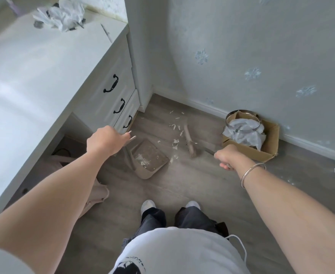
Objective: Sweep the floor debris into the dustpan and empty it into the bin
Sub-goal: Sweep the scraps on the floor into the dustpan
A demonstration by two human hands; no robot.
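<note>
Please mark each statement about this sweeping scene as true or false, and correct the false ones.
1. The dustpan already holds some debris. True.
2. No debris is left on the floor. False: white scraps lie on the floor beside the head of the broom.
3. The right hand grips the broom's handle. True.
4. The cardboard box stands under the desk. False: it stands against the wall, to the person's right, with a plastic bag inside.
5. The bracelet is on the left wrist. False: it is on the right wrist.
6. The left hand holds the dustpan by its long handle. True.
</note>
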